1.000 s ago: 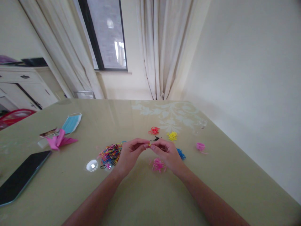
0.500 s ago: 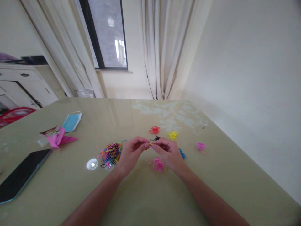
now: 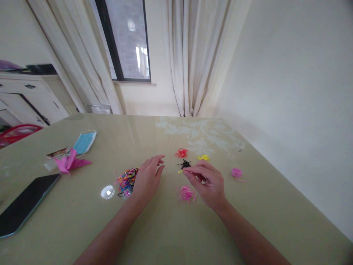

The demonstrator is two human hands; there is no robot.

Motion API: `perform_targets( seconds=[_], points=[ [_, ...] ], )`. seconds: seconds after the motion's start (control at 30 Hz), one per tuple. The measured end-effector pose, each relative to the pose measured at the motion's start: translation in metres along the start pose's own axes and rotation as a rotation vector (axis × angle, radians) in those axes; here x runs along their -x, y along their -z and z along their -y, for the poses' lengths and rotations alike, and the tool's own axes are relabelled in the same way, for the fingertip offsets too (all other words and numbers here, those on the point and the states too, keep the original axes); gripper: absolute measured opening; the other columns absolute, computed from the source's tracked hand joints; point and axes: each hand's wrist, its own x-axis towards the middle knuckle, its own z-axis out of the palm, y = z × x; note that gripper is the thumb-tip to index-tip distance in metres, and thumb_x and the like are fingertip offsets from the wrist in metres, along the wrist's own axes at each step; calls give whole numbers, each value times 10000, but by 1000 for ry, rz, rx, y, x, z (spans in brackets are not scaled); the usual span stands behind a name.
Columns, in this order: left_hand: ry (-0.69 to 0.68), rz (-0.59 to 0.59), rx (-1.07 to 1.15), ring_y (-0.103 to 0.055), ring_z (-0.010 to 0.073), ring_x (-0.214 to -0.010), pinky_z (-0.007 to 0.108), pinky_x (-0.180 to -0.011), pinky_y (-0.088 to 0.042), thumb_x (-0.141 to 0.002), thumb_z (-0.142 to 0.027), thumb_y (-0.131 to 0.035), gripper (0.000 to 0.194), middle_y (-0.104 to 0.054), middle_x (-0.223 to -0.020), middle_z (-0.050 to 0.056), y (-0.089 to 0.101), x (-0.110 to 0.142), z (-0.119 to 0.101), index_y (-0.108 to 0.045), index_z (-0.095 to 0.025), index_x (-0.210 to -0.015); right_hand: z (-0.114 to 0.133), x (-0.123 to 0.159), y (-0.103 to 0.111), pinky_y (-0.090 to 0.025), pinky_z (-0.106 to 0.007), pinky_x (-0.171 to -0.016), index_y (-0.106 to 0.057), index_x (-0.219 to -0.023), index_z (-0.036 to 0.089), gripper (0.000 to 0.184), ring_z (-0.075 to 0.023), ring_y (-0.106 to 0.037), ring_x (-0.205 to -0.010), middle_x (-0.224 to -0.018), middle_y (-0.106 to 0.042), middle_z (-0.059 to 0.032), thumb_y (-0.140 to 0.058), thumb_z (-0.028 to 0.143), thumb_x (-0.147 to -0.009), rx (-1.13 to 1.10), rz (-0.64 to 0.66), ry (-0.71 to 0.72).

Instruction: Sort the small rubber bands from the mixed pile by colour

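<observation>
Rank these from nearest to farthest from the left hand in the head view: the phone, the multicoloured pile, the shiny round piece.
1. The multicoloured pile: directly left of the left hand, partly hidden by it.
2. The shiny round piece: just left of the pile.
3. The phone: far left, reaching the picture's edge.

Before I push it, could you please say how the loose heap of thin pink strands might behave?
The heap of thin pink strands would probably spread apart, since loose ends stick out. Thin and curled, they look floppy and light. It may slide easily on the glossy beige-green table.
</observation>
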Motion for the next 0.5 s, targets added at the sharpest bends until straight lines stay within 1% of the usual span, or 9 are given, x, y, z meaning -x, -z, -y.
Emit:
perform_targets(
  seconds=[0.07,0.1,0.17,0.23,0.27,0.37,0.43,0.5],
  points=[
    [34,39,-361,-647,342,-1153,475,-993,-474,-995,-232,-533,319,-721,-1245,153,6,-1,6,-673,-183,-1278,2,2,1,-426,-289,-512,-850,-952,253,112,-134,-500,-556,-742,-680,-36,-751,297,-926,-14,-15,23],
    [67,68,-504,-635,371,-1168,495,-986,-467,-1003,-253,-519,314,-709,-1263,171,9,-1,8,-687,-171,-1255,2,2,2,-424,-287,-512,-849,-958,254,103,-131,-504,-558,-752,-683,-36,-759,289,-923,-22,-18,33],
    [138,131,-685,-640,400,-1142,510,-951,-470,-1019,-300,-488,322,-709,-1224,197,13,-1,14,-711,-141,-1187,0,2,3,-418,-284,-515,-847,-968,253,97,-130,-512,-567,-762,-685,-34,-764,280,-925,-30,-17,45],
    [173,188,-751,-659,390,-1100,485,-911,-484,-1029,-311,-457,335,-710,-1164,202,15,-3,20,-718,-129,-1133,-4,-2,7,-409,-285,-517,-843,-947,244,106,-135,-516,-577,-755,-678,-34,-754,300,-935,-6,-30,38],
    [173,209,-760,-667,374,-1083,463,-893,-490,-1032,-290,-442,330,-708,-1145,197,16,-4,23,-717,-129,-1117,-8,-5,10,-408,-287,-521,-839,-931,236,128,-139,-517,-584,-747,-670,-34,-744,321,-941,21,-51,19],
    [131,247,-749,-674,320,-1058,402,-871,-499,-1013,-160,-407,312,-698,-1127,170,16,-7,31,-708,-147,-1093,-28,-17,23,-418,-295,-556,-824,-910,205,227,-153,-528,-609,-739,-650,-37,-707,395,-955,139,-144,-99],
    [103,260,-736,-676,300,-1046,381,-867,-498,-987,-92,-403,325,-699,-1113,156,17,-8,33,-703,-158,-1091,-46,-25,33,-430,-302,-577,-821,-917,183,282,-162,-547,-620,-759,-676,-50,-696,435,-946,210,-149,-182],
    [84,259,-730,-680,303,-1038,382,-860,-496,-968,-60,-405,334,-701,-1097,150,17,-9,33,-700,-164,-1086,-64,-29,42,-448,-317,-599,-823,-900,166,329,-175,-565,-622,-763,-701,-70,-694,467,-925,285,-116,-240]
  ],
)
